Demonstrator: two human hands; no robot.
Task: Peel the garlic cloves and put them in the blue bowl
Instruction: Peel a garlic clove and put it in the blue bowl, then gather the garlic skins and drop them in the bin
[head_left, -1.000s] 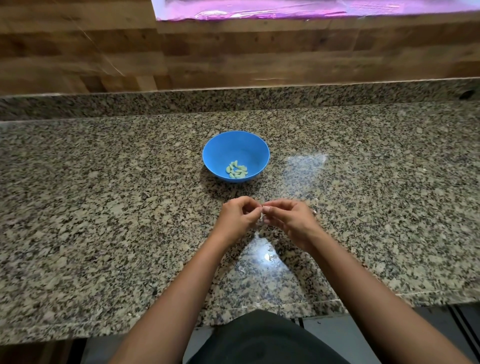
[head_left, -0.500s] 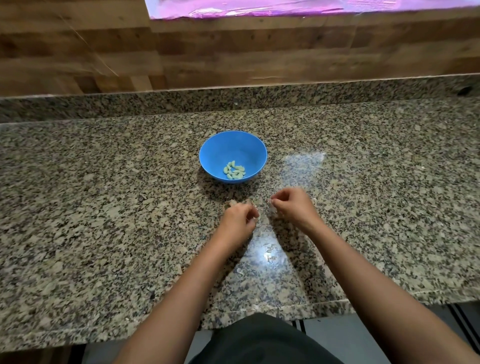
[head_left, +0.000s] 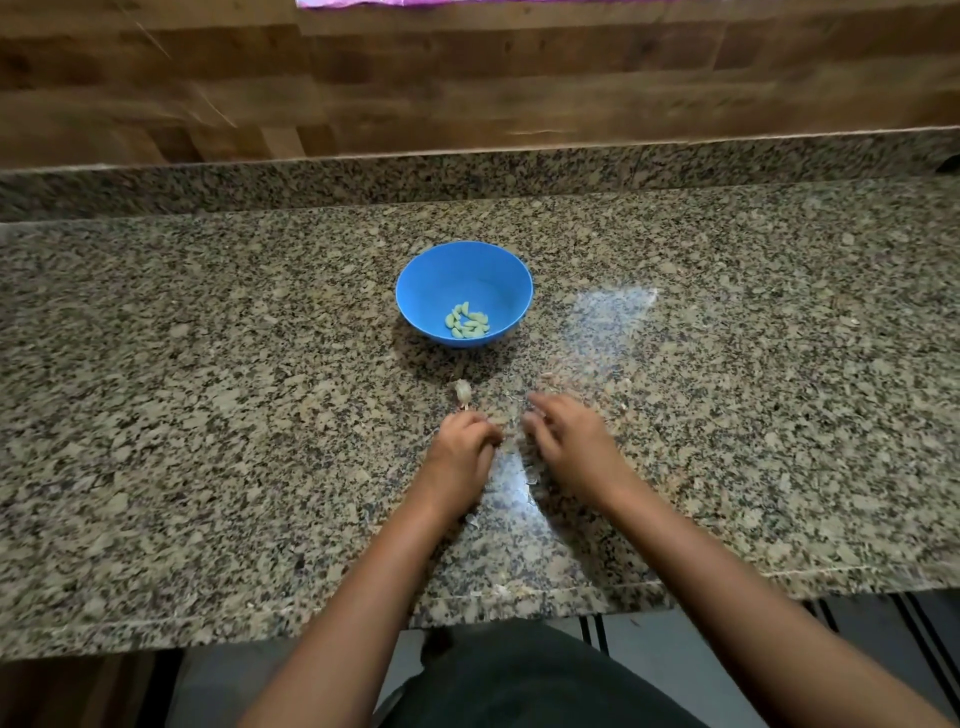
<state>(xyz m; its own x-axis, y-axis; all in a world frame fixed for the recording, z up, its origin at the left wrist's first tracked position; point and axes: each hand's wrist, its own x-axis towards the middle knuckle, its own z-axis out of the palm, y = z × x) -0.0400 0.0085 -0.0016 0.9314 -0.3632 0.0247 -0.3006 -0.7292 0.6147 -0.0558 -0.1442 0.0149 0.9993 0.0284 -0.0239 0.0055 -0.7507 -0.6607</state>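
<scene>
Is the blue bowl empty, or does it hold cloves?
Holds cloves: the blue bowl stands upright with a small heap of peeled cloves on its bottom.

Bare hands and forearms over dark clothing

The left hand (head_left: 462, 441) and the right hand (head_left: 566, 436) are bare, and blur softens their edges so that fine detail on the fingers cannot be made out. Behind each hand a forearm runs back to the picture's lower edge. The left forearm (head_left: 363, 597) and the right forearm (head_left: 727, 587) are uncovered along all that shows. Between them, well behind the hands, sits a plain dark garment (head_left: 519, 686), near black, with a rounded upper outline.
</scene>
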